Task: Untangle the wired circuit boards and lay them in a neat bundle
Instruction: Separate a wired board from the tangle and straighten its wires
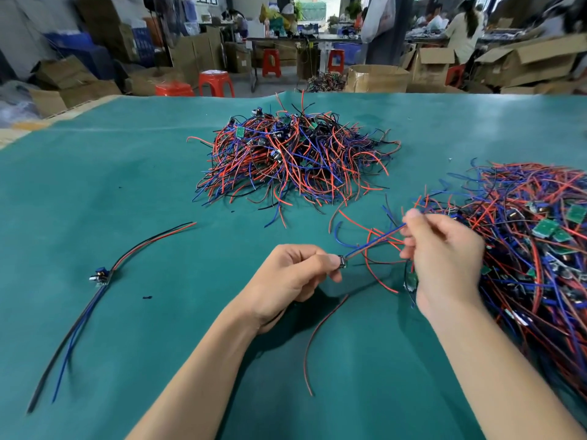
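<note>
My left hand pinches a small circuit board between thumb and fingers, just above the green mat. Blue and red wires run from that board up to my right hand, which pinches them near its fingertips. Another small board hangs under my right palm, partly hidden. A separated board with straight black, red and blue wires lies alone at the left. One big tangled heap of wired boards sits in the middle, a second heap at the right.
A green mat covers the table. A loose red wire lies between my forearms. Beyond the far edge stand cardboard boxes, red stools and people at benches.
</note>
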Demonstrator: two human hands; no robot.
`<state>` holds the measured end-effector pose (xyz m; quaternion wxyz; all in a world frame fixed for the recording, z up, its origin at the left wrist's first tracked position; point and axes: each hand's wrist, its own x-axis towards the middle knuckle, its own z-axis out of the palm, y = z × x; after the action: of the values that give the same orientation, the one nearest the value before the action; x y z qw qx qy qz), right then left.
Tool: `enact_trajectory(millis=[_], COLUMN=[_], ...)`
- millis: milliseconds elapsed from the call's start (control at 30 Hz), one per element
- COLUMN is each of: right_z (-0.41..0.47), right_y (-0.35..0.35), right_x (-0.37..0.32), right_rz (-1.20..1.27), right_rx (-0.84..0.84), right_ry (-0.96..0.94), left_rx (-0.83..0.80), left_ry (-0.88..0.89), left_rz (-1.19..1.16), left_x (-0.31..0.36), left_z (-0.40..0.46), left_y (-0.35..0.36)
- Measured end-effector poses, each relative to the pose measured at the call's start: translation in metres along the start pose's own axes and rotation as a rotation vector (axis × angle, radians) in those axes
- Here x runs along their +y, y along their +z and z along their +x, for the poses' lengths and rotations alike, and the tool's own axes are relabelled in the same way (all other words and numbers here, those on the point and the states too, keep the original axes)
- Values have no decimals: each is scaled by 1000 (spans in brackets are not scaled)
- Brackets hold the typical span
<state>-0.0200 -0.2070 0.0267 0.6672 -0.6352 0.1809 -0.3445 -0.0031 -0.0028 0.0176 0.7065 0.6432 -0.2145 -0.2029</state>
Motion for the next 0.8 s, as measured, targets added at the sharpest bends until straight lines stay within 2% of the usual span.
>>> enact_trajectory(millis=[100,200,267,367,433,500,567,667,800], right_z=[9,12,2,-33,-51,-52,-45,-41,-33], right_y=[-8,-12,-8,11,23,25,19,15,11], right_x=[-3,-7,-8,-3,1,2,1,-3,-11], right_rz=[120,87,-20,-256,-355,-345,-288,-320,-291], right_rx=[157,265,146,-344,-543,-554,-519,-511,-367], right_ry=[26,-55,-116,-99,-158,-200,-158,-176,-201], left_rx=[13,80,118,98,45,-5,-41,-15,-42], left_ry=[-7,4,12,10,5,-15,0,-15,-51], left_rz=[-42,-143,-170,-103,-36,21,57,33,-3], left_x=[-1,0,-1,-4,-7,-6,-4,-4,-2], left_z=[1,3,4,3,3,1,0,0,0], left_y=[-2,-5,-5,-3,-2,-4,-4,-1,-1])
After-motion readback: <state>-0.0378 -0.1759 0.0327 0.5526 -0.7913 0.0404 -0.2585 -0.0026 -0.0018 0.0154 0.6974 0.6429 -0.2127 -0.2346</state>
